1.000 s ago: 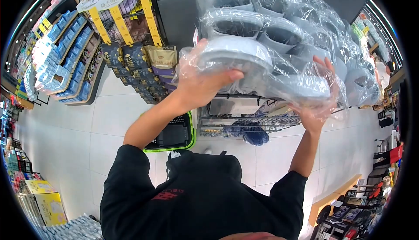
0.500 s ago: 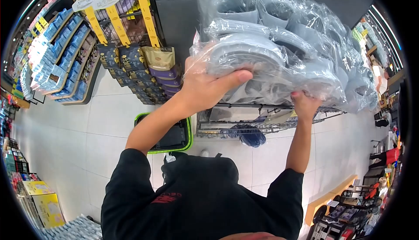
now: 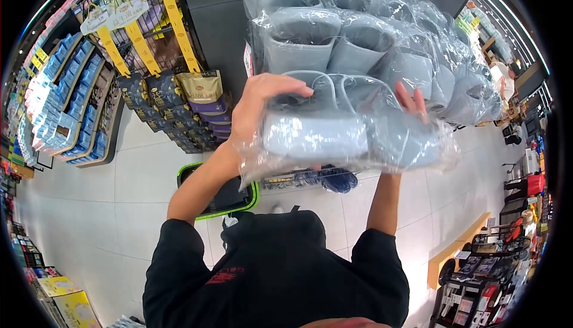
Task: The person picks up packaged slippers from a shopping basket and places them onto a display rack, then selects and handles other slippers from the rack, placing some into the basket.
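A pair of grey slippers (image 3: 316, 138) in a clear plastic bag is held up between my two hands, in front of the rack. My left hand (image 3: 256, 101) grips the left end, its fingers curved over the top of the bag. At the other end, my right hand (image 3: 412, 102) holds the pair; part of it is hidden behind the plastic and some fingers stick up past the edge. Just beyond, rows of similar bagged grey slippers (image 3: 298, 42) sit close together on the rack.
A black basket with a green rim (image 3: 255, 200) stands on the floor at my left. Dark pouches (image 3: 161, 83) hang on a display to the left, with a shelf of blue packs (image 3: 74, 77) farther off. Dark blue bagged items (image 3: 340, 182) lie low on the rack.
The bagged slippers in my hands have come toward me, away from the stack, and tilted. The row behind is now uncovered. My right hand's fingers now show above the bag.
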`<action>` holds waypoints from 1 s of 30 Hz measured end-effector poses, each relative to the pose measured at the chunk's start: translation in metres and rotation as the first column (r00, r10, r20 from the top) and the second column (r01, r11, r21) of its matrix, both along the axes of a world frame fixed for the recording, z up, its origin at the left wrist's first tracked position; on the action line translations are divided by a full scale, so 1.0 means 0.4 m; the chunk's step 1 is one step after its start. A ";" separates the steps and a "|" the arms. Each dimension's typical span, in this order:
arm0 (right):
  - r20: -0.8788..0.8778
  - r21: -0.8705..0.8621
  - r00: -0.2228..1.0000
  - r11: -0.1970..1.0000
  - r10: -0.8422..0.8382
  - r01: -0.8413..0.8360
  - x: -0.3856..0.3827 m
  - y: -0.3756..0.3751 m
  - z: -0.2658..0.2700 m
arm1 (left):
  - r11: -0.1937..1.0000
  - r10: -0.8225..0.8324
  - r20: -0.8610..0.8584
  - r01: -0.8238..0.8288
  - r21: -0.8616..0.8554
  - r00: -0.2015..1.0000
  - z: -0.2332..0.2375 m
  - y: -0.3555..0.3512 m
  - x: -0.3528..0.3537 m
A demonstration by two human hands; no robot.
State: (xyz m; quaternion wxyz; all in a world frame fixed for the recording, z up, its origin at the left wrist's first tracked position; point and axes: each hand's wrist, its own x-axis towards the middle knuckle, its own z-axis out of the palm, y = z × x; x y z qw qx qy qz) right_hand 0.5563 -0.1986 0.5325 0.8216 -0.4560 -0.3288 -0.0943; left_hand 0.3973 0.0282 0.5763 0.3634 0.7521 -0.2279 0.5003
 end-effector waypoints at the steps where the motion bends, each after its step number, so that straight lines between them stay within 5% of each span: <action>1: -0.152 0.018 0.987 0.999 -0.041 0.045 0.017 -0.008 -0.005 | 1.000 -0.003 0.014 0.003 0.008 1.000 -0.005 0.002 -0.004; 7: 0.113 0.004 0.975 0.981 0.192 -0.194 0.029 -0.038 -0.038 | 0.993 0.018 0.092 -0.029 0.118 0.996 -0.079 0.056 0.020; 9: 0.027 -0.088 0.982 0.979 0.188 -0.185 0.033 -0.056 -0.005 | 0.995 0.015 0.084 -0.024 0.099 0.996 -0.047 0.058 0.006; 11: -0.055 -0.177 0.983 0.967 0.177 -0.184 0.031 -0.047 0.006 | 0.952 -0.220 0.089 0.234 -0.199 0.971 0.006 0.070 -0.009; 13: 0.141 -0.153 0.987 0.986 0.082 -0.060 0.030 -0.023 0.000 | 0.984 -0.110 0.096 0.123 -0.131 0.989 0.048 0.125 0.019; 15: 0.068 -0.145 0.980 0.974 0.187 -0.176 0.049 -0.022 0.023 | 0.987 -0.079 0.095 0.091 -0.129 0.992 0.117 0.146 0.036; 17: -0.004 -0.129 0.957 0.949 0.290 -0.288 0.048 -0.017 0.053 | 0.877 0.289 0.127 -0.315 0.362 0.949 0.169 0.135 0.072; 19: 0.417 -0.466 0.892 0.884 0.176 0.044 0.036 -0.011 0.074 | 0.785 0.342 0.172 -0.381 0.488 0.924 0.178 0.109 0.114; 20: 0.418 -0.469 0.890 0.882 0.181 0.041 0.047 -0.015 0.073 | 0.673 0.382 0.221 -0.434 0.599 0.897 0.182 0.100 0.134; 23: 0.553 -0.513 0.807 0.848 0.206 0.134 0.082 -0.028 0.066 | 0.622 0.428 0.261 -0.492 0.610 0.865 0.180 0.111 0.186; 25: 0.366 -0.514 0.899 0.857 0.241 -0.020 0.066 -0.028 0.058 | 0.603 0.452 0.263 -0.509 0.614 0.853 0.195 0.121 0.201; 30: 0.288 -0.536 0.927 0.843 0.239 -0.051 0.065 -0.009 0.077 | 0.735 0.415 0.255 -0.487 0.471 0.873 0.250 0.157 0.248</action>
